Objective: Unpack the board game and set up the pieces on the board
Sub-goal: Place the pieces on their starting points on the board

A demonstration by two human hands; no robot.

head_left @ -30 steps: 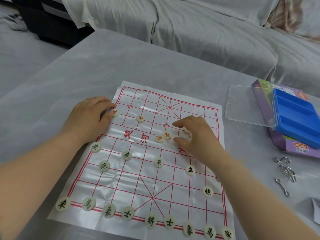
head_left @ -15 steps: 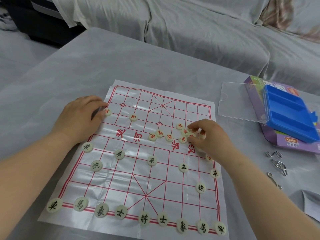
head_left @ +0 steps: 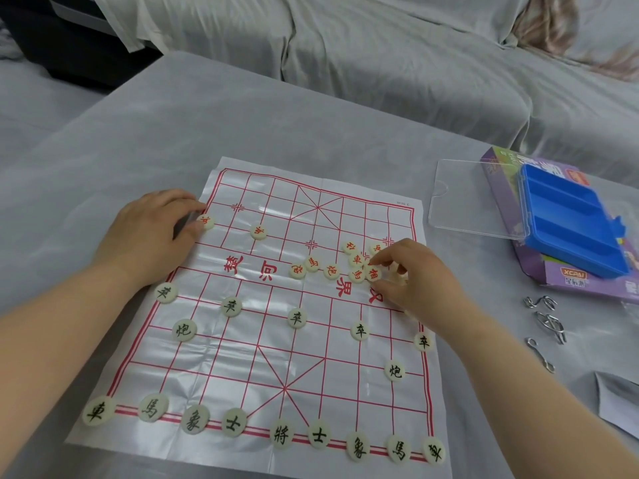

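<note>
Moved: our right hand (head_left: 415, 281) now pinches among the clustered red pieces (head_left: 356, 261) | left hand (head_left: 152, 236) flat on the board (head_left: 276, 357), steadying a red soldier (head_left: 206, 222) | red side mostly unplaced

1. Soft, even, cool indoor light; shadows under the hands are faint.
2. Pale glare streaks the glossy board (head_left: 262, 340) left of the right hand (head_left: 415, 281).
3. Wide-angle bending at the edges; slightly soft overall.

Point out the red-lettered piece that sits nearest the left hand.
The red piece on the board's left edge, right at the left hand's fingertips. The other placed red piece stands alone farther right.
</note>
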